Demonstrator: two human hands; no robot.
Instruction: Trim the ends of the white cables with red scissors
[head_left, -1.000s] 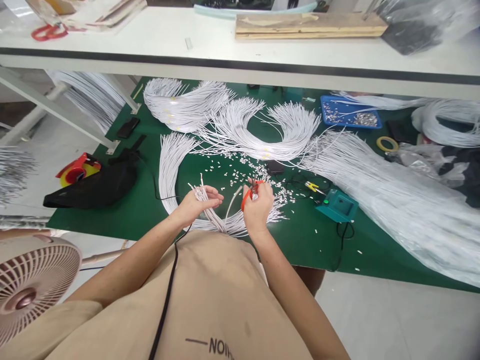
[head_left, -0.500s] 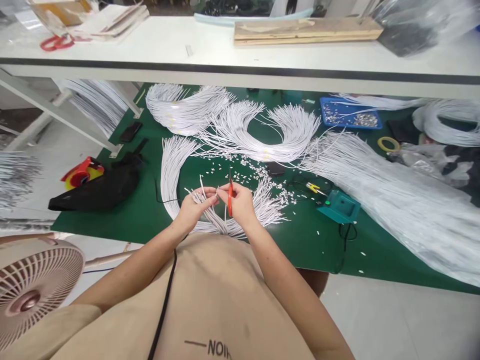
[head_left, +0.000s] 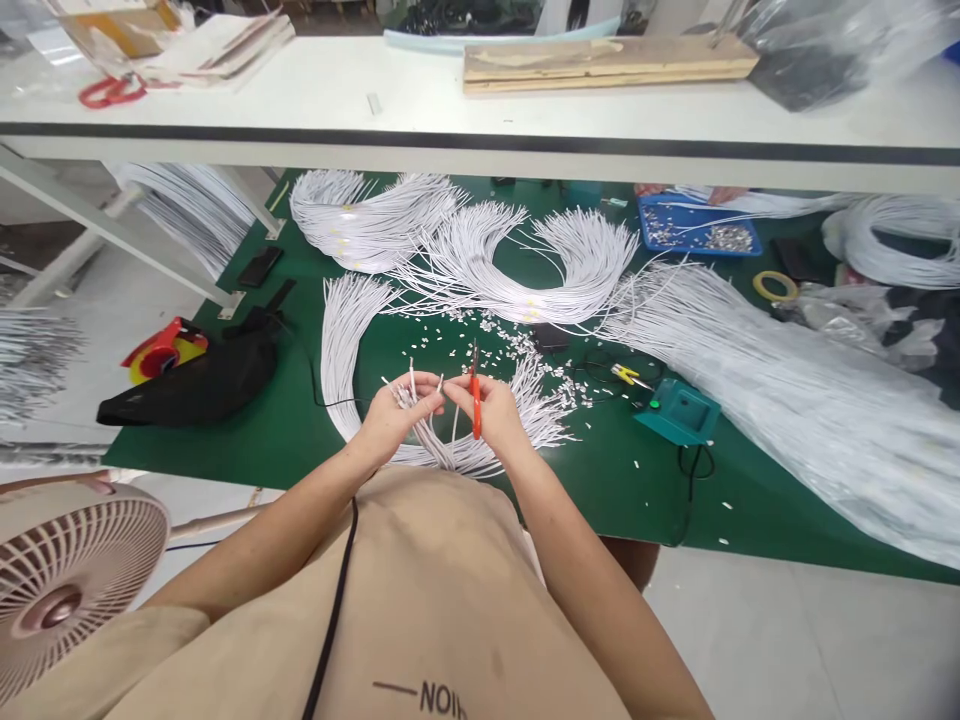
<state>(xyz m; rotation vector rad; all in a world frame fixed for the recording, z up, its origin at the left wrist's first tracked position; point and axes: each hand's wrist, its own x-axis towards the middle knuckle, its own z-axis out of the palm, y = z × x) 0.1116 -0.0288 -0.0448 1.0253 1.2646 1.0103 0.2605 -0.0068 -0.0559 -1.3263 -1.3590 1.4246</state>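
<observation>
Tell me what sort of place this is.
Probably a cable or wire assembly workshop: bundles of cut white wires lie on a green worktop, small pale pieces are scattered beside them, and a blue tray holds more small parts.

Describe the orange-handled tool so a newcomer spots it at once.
On the green table, find the white wires curving by the person's body. Above them, the right hand holds the orange-handled tool, dark tips pointing forward. Unlike the red-handled scissors on the white shelf, it is hand-held.
</observation>
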